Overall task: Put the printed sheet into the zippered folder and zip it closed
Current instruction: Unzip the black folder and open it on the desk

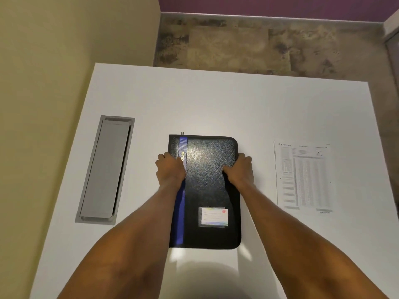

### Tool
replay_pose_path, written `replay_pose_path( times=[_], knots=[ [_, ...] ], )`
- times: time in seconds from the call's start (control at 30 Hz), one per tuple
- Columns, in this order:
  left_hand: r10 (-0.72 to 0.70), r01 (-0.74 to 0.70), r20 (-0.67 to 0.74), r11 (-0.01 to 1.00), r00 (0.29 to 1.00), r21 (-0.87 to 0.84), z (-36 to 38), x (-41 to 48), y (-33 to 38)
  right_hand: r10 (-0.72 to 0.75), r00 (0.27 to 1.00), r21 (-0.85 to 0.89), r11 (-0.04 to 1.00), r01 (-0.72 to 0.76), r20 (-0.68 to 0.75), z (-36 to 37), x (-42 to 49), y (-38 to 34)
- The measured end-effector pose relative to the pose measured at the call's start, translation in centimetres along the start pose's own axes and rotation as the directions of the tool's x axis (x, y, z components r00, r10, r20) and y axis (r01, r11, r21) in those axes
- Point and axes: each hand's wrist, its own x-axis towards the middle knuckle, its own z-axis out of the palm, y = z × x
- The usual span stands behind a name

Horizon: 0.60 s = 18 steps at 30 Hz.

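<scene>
A black zippered folder [207,190] with a blue stripe down its left side and a card pocket near its lower right lies closed in the middle of the white table. My left hand [169,169] grips its left edge over the stripe. My right hand [239,169] grips its right edge, thumb on the cover. A small metal zip pull [182,133] sticks out at the folder's top left corner. The printed sheet [304,176] lies flat on the table to the right of the folder, apart from both hands.
The white table [216,100] ends at the far side above a mottled brown floor [259,42]. A grey rectangular cable hatch [105,169] is set into the tabletop on the left. A beige wall [54,50] stands at the left.
</scene>
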Motion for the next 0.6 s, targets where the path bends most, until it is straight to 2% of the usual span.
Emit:
replay_pose_path(
  times=[0.1, 0.2, 0.27, 0.37, 0.47, 0.6],
  knots=[
    [0.073, -0.064, -0.066, 0.989, 0.995, 0.132, -0.3, 0.0, 0.2, -0.111, 0.989, -0.178, 0.980, 0.091, -0.101, -0.6, 0.1, -0.2],
    [0.181, -0.176, -0.080, 0.982, 0.980, 0.063, -0.9, 1.4, 1.1, -0.327, 0.937, -0.312, 0.909, 0.276, -0.124, -1.6, 1.9, -2.4],
    [0.192, -0.193, -0.040, 0.981, 0.981, -0.014, -1.3, 2.5, 2.0, -0.468, 0.883, -0.349, 0.835, 0.426, -0.041, -2.0, 3.5, -4.6],
    [0.193, -0.191, 0.026, 0.980, 0.981, -0.058, -1.6, 4.3, 3.2, -0.623, 0.778, -0.314, 0.725, 0.613, 0.080, -1.9, 5.9, -8.6],
    [0.186, -0.182, 0.077, 0.982, 0.980, -0.051, -1.7, 6.0, 3.8, -0.682, 0.704, -0.296, 0.643, 0.707, 0.200, -1.1, 8.1, -12.2],
    [0.192, -0.188, 0.052, 0.980, 0.980, -0.068, -1.3, 7.2, 4.0, -0.702, 0.593, -0.318, 0.501, 0.805, 0.394, 0.2, 10.3, -14.7]
  ],
)
